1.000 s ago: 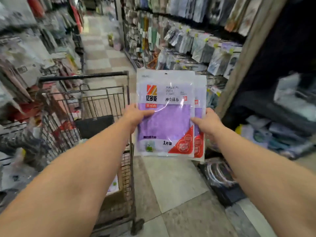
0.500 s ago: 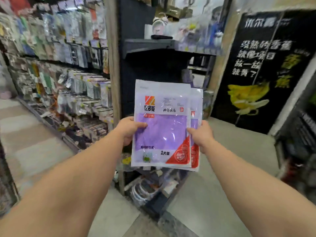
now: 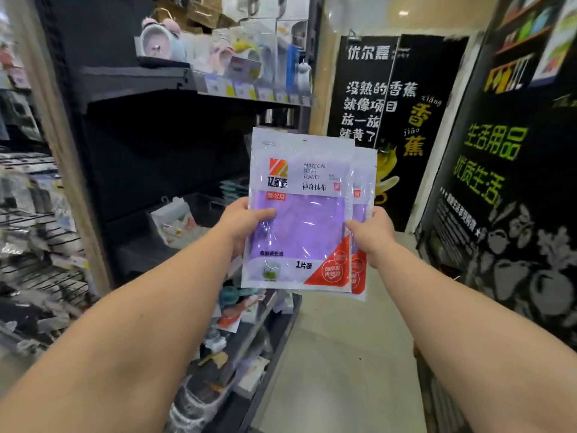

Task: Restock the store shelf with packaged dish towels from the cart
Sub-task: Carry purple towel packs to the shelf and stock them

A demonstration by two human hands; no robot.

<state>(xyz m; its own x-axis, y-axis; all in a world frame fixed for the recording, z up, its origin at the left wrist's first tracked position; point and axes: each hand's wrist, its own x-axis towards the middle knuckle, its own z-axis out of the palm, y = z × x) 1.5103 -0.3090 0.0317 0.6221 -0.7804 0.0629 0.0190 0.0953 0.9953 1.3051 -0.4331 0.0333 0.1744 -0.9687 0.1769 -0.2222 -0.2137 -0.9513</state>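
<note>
Carrying 2 packaged dish towels (image 3: 299,214) toward the shelf (image 3: 162,89).
Head view: my left hand (image 3: 246,223) and right hand (image 3: 371,232) pinch the overlapped packs' side edges, upright before the shelf; next I judge they need an open slot there.

- The rear towel packet (image 3: 363,214) is mostly covered by the front packet (image 3: 299,210).
- Fingers behind the packets are hidden.
- Left-hand hanging goods (image 3: 37,220) are blurred.
</note>
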